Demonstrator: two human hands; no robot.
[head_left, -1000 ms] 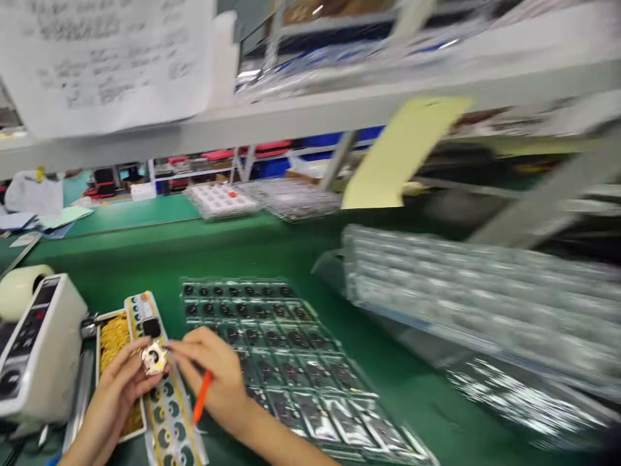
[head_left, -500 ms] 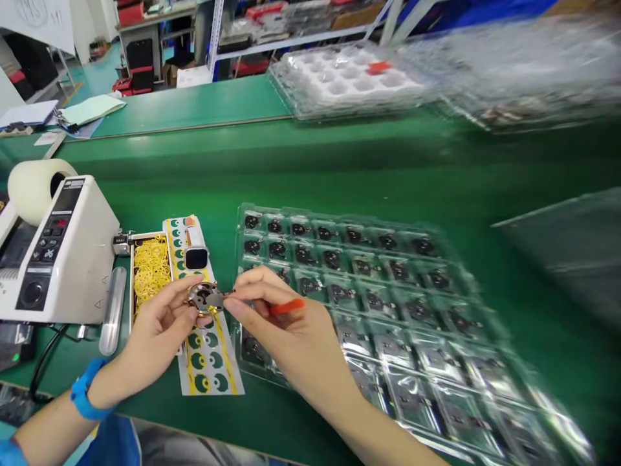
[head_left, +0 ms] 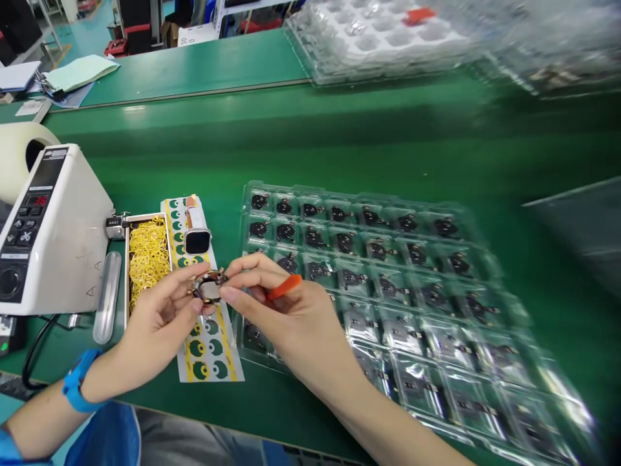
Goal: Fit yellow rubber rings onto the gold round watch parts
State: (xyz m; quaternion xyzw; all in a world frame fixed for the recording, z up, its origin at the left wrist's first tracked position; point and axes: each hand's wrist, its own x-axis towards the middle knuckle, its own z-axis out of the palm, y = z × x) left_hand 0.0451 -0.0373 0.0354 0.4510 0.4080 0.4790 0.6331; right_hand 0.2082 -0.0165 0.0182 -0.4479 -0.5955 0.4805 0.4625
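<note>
A small round metallic part (head_left: 209, 288) is pinched between the thumb and fingers of my left hand (head_left: 162, 320), above a white sheet of green and yellow stickers (head_left: 213, 353). My right hand (head_left: 291, 317) touches the part's right side with its fingertips and holds an orange-red tool (head_left: 285, 287), whose far end is hidden by the fingers. A blue wristband (head_left: 77, 380) circles my left wrist. Just beyond the part, a small square device with a dark face (head_left: 197, 241) lies on the sticker sheet.
At left stand a white tape dispenser (head_left: 68, 239), a clear tube (head_left: 107, 298) and a box of yellow rings (head_left: 148, 255). A clear tray of black parts (head_left: 345, 243) spreads to the right. Stacked plastic trays (head_left: 378, 39) sit on the back ledge.
The view has shifted, so the bench items appear higher. The held part is now tilted differently, and my right fingertips have closed in on its upper right edge.
</note>
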